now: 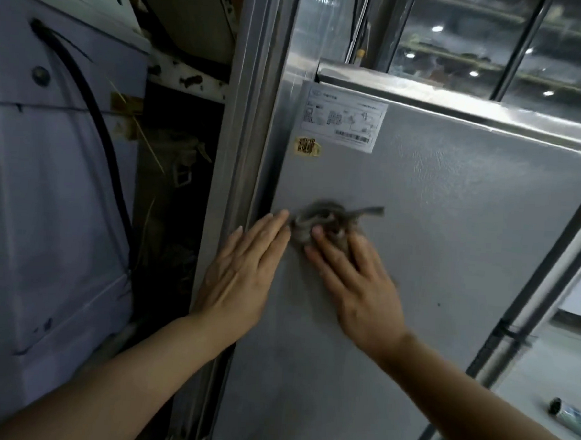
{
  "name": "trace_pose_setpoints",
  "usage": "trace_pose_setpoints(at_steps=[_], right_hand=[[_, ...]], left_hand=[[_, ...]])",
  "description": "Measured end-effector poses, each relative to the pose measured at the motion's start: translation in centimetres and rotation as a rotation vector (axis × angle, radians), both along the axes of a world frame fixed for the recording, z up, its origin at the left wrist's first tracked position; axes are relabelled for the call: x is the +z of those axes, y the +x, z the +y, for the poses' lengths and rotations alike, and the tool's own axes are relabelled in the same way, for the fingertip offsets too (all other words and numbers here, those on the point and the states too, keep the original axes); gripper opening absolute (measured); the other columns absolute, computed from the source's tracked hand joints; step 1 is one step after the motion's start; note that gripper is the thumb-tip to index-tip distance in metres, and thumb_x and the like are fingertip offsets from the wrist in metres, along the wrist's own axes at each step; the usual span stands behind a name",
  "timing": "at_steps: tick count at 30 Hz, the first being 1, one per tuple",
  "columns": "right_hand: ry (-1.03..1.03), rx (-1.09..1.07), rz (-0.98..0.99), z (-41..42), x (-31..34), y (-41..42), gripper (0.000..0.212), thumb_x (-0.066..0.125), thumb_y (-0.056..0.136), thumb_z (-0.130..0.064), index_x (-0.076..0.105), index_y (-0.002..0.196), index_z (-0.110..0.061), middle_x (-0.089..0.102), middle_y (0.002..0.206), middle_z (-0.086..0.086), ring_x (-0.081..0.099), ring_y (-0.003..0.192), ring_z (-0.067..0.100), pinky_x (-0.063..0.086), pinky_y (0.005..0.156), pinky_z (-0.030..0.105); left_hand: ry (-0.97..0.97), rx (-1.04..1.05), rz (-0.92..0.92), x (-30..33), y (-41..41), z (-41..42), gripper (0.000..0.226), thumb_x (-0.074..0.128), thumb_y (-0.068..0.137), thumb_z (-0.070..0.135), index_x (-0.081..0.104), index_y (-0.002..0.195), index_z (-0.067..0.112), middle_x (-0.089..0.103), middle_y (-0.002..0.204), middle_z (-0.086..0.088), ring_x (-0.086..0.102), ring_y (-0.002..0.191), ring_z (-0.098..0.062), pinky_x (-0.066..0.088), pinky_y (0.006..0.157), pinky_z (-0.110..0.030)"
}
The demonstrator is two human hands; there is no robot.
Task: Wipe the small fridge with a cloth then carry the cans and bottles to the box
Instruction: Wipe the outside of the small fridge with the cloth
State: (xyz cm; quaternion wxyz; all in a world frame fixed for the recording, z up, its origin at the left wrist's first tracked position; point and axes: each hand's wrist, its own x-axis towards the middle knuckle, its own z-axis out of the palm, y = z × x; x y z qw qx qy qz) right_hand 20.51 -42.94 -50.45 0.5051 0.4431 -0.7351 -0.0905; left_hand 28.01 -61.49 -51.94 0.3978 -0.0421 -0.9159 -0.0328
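Observation:
The small grey fridge (450,228) fills the right half of the view, its flat side panel facing me. A crumpled grey cloth (329,218) lies against that panel at mid-height. My right hand (356,280) presses the cloth to the panel with straight fingers; it looks blurred. My left hand (243,267) rests flat on the panel's left edge, fingertips touching the cloth's left side. No cans, bottles or box are plainly in view.
A white label (344,121) and a yellow sticker (308,146) sit near the fridge's top. A metal post (239,150) runs along its left edge, beside a pale blue appliance (48,190) with a black hose (98,132). A dark cylinder (571,414) lies lower right.

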Motion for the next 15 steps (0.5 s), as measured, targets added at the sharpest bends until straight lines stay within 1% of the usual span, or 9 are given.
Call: trace_pose_setpoints(at_steps=[2,4,5,7,9,11,12,14,15], right_hand=[[0.171,-0.028,-0.032,1.9,-2.3,0.7,0.048,0.024,0.095,-0.016,0.047,0.137,-0.011,0.044,0.144,0.006,0.044,0.130,0.038,0.035,0.109,0.046],[0.306,-0.054,-0.028,3.5,-2.4,1.2,0.047,0.030,0.093,-0.018,0.049,0.136,-0.013,0.048,0.142,0.003,0.048,0.127,0.034,0.037,0.106,0.045],[0.316,-0.054,-0.012,4.2,-1.6,1.3,0.047,0.034,0.090,-0.018,0.050,0.135,-0.014,0.049,0.140,0.003,0.050,0.125,0.033,0.038,0.105,0.046],[0.168,-0.061,0.011,5.3,1.3,1.0,0.048,0.036,0.088,-0.014,0.052,0.133,-0.013,0.050,0.140,0.006,0.049,0.126,0.034,0.036,0.105,0.048],[-0.066,-0.096,0.022,6.3,5.0,0.2,0.052,0.031,0.087,-0.012,0.046,0.138,-0.011,0.042,0.145,0.012,0.036,0.133,0.037,0.027,0.108,0.049],[-0.215,-0.127,0.034,6.9,6.9,-0.5,0.051,0.025,0.093,-0.014,0.040,0.142,-0.011,0.032,0.150,0.015,0.025,0.138,0.038,0.023,0.112,0.047],[-0.254,-0.113,0.037,7.1,6.5,-0.7,0.049,0.022,0.096,-0.015,0.039,0.142,-0.010,0.031,0.151,0.015,0.025,0.139,0.039,0.023,0.113,0.047],[-0.260,-0.064,0.027,7.6,3.3,-0.7,0.046,0.028,0.096,-0.011,0.042,0.140,-0.009,0.032,0.149,0.014,0.027,0.138,0.040,0.023,0.114,0.046],[-0.211,-0.047,0.007,8.1,1.0,-0.5,0.047,0.033,0.093,-0.006,0.042,0.139,-0.009,0.033,0.149,0.014,0.028,0.138,0.041,0.024,0.114,0.047]], left_hand=[[-0.007,-0.005,-0.044,-0.7,-0.1,0.1,0.098,0.075,0.064,-0.005,0.022,0.146,0.007,0.013,0.156,-0.009,0.019,0.141,-0.024,0.020,0.109,-0.039],[-0.014,0.017,-0.094,-1.3,-0.1,0.2,0.103,0.068,0.075,-0.001,-0.006,0.145,0.015,-0.015,0.155,-0.003,-0.006,0.143,-0.019,0.008,0.113,-0.034],[-0.026,0.037,-0.113,-1.5,-0.1,0.3,0.105,0.064,0.079,0.002,-0.018,0.142,0.017,-0.026,0.153,0.000,-0.016,0.141,-0.016,0.002,0.113,-0.033],[-0.042,0.073,-0.125,-1.6,-0.1,0.5,0.107,0.062,0.082,0.008,-0.029,0.138,0.018,-0.037,0.148,0.001,-0.026,0.139,-0.016,-0.003,0.113,-0.033],[-0.032,0.108,-0.131,-1.6,-0.2,1.2,0.110,0.061,0.085,0.012,-0.037,0.134,0.018,-0.043,0.145,0.000,-0.030,0.137,-0.016,-0.006,0.112,-0.035],[-0.007,0.121,-0.144,-1.7,-0.4,1.8,0.111,0.060,0.087,0.016,-0.041,0.132,0.017,-0.047,0.142,-0.001,-0.033,0.135,-0.016,-0.006,0.113,-0.036],[0.012,0.119,-0.143,-1.7,-0.4,2.2,0.110,0.062,0.086,0.015,-0.038,0.134,0.017,-0.044,0.144,-0.002,-0.031,0.136,-0.017,-0.003,0.114,-0.037],[0.050,0.111,-0.133,-1.7,-0.4,2.6,0.108,0.066,0.082,0.012,-0.025,0.140,0.016,-0.034,0.150,-0.004,-0.023,0.140,-0.019,0.006,0.115,-0.041],[0.057,0.111,-0.136,-1.7,-0.3,2.8,0.107,0.066,0.082,0.012,-0.022,0.141,0.017,-0.032,0.151,-0.005,-0.021,0.141,-0.020,0.009,0.115,-0.043]])
